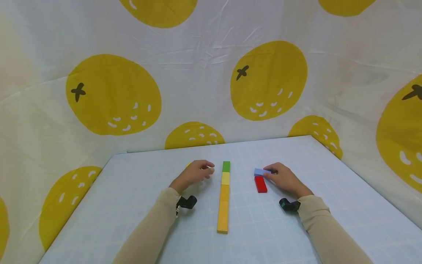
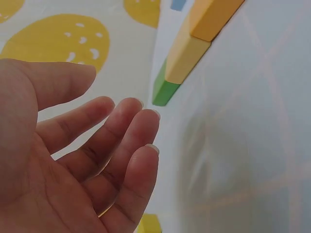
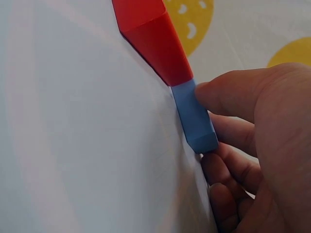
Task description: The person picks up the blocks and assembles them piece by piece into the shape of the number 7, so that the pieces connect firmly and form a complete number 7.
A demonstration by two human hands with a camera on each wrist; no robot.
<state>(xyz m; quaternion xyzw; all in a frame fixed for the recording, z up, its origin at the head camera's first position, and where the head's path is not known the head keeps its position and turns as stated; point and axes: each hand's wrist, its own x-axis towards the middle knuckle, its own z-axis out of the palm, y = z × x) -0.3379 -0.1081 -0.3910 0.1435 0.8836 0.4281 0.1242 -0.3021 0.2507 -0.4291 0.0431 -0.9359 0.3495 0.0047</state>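
My right hand pinches the right end of a blue block that lies crosswise on the table. Its thumb is on the near side, with fingers on the far side. A red block lies just in front of the blue one; in the right wrist view the blue block appears to meet the red block's end. Left of the block row, my left hand hovers with loosely bent fingers, holding nothing. A yellow block is mostly hidden behind that hand.
Between the hands runs a straight row: a green block at the far end, a pale yellow block, then orange blocks nearer me. A white fruit-print cloth hangs behind the pale checked table.
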